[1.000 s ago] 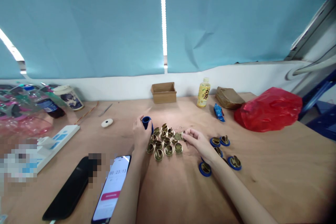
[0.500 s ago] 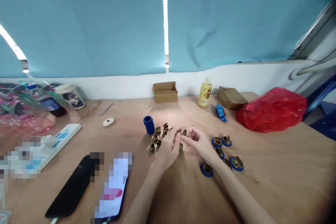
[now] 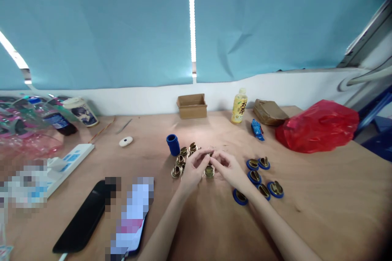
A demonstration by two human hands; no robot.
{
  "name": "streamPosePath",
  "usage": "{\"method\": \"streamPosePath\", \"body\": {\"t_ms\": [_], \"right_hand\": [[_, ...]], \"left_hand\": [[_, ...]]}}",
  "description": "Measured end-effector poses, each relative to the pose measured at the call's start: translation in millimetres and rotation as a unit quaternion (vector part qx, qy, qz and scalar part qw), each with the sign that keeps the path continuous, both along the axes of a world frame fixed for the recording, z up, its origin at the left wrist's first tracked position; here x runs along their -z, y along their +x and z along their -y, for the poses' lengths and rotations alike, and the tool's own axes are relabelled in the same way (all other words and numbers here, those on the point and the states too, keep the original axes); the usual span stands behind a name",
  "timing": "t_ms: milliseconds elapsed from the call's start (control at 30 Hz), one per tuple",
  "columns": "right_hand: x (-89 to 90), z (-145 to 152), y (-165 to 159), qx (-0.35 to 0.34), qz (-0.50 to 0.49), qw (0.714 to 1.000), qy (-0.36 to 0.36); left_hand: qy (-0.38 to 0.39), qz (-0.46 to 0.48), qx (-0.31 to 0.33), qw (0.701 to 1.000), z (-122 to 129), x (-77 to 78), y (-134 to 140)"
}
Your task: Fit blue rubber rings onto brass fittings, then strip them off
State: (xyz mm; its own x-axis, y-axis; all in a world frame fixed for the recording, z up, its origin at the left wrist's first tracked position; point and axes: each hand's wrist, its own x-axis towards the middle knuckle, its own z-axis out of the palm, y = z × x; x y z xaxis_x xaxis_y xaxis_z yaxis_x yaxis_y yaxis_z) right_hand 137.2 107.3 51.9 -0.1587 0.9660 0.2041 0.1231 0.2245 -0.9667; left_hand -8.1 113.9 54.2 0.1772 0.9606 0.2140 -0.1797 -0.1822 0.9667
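Note:
My left hand (image 3: 194, 170) and my right hand (image 3: 229, 168) meet at the middle of the table, thumbs and fingertips pinched together. Whatever small piece sits between them is mostly hidden by the fingers. Just below the fingertips lies a round brass-coloured piece (image 3: 209, 171). Several brass pieces with raised folded tabs (image 3: 177, 171) are grouped beside and behind my left hand, partly covered by it. By my right forearm lie several similar brass pieces set in blue rings (image 3: 254, 177). A hollow blue cylinder (image 3: 173, 145), ribbed like stacked rings, stands upright behind the left group.
At the back are an open cardboard box (image 3: 192, 106), a yellow drink bottle (image 3: 239, 106), a blue wrapper (image 3: 257, 129), a brown package (image 3: 269, 112) and a red plastic bag (image 3: 318, 127). Two phones (image 3: 82, 216), a power strip (image 3: 72, 159) and bottles (image 3: 58, 122) occupy the left.
My fingertips have drawn closer together, the right hand's fingers now curling in to meet the left's. The round brass piece below them shows more fully.

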Motion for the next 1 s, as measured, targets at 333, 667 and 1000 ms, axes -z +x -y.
{"method": "streamPosePath", "body": {"t_ms": [333,667,1000], "right_hand": [[3.3,1,1,0.007,0.005,1.0,-0.029],[-4.1,2,-1,-0.003,-0.027,0.999,-0.024],[12.6,-19,23,0.111,0.087,0.989,-0.033]], "left_hand": [[0.015,-0.022,0.048,0.998,7,-3.0,2],[0.015,-0.033,-0.023,0.999,0,2.8,0],[-0.005,-0.033,-0.172,0.984,-19,9.8,-24]]}}
